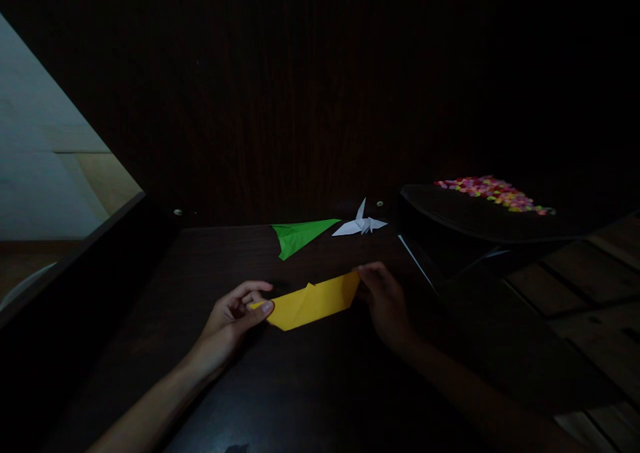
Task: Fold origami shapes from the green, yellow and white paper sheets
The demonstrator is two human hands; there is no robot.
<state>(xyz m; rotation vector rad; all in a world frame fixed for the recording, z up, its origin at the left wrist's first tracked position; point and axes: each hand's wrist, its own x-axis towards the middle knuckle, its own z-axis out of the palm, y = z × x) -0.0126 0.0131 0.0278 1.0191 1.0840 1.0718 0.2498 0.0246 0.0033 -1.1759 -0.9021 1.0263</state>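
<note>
At the left, the left hand (pixel 233 316) pinches one end of the yellow paper (pixel 313 304), thumb on the near face and forefinger stretched out behind. Beyond it on the worktop (pixel 215 260), the green paper (pixel 303 236) looks fully folded, a pointed dart lying on its own. The yellow paper is in front of the person, between the hands; its folding seems only part done, with a long band made and a small peak standing at the upper edge, and the shaping left to do looks considerable. Whether it rests on the worktop is hard to tell. Just beside the dart's tip, the white bird (pixel 359 226) appears complete. The right hand (pixel 386 303) grips the band's other end at the upper corner; its thumb is lost in shadow.

As for materials, the worktop is dark and faintly grained, with a dull sheen. The green paper tapers rightward from a broad, creased end. The yellow paper is smooth and matt, its ends slanted. The white bird has thin, sharp points. Farthest right, a heap of pink, red and yellow bits (pixel 500 194) lies on a dark, curved-edged board (pixel 425 210).
</note>
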